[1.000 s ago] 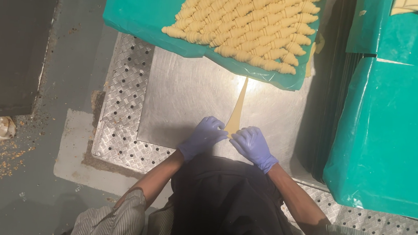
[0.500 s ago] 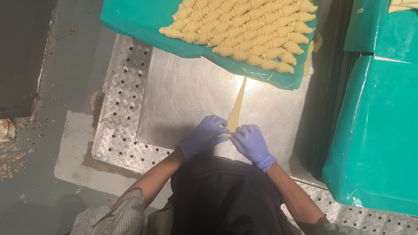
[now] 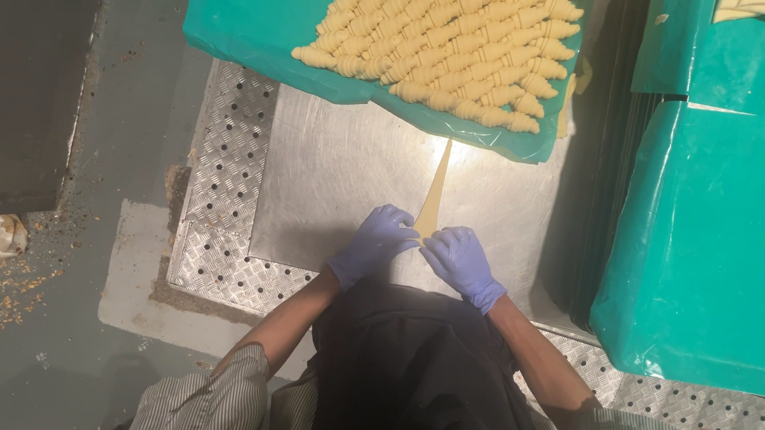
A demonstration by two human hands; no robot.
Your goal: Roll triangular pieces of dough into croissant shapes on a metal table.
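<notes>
A steel desk with a perforated tread-plate border fills the middle. At its far edge lies a teal tray sheet stacked with rolled raw croissants. A long dough triangle lies on the steel, its tip toward the far edge and its wide base at the near edge. The blue-gloved left hand and right hand both pinch that base, fingers curled narrow on the dough.

The dough strip lies on the tabletop, its near end between the left hand and right hand. Beyond the strip's far end sits a tray of rolled pastries. Right of the strip stands a covered stack.
</notes>
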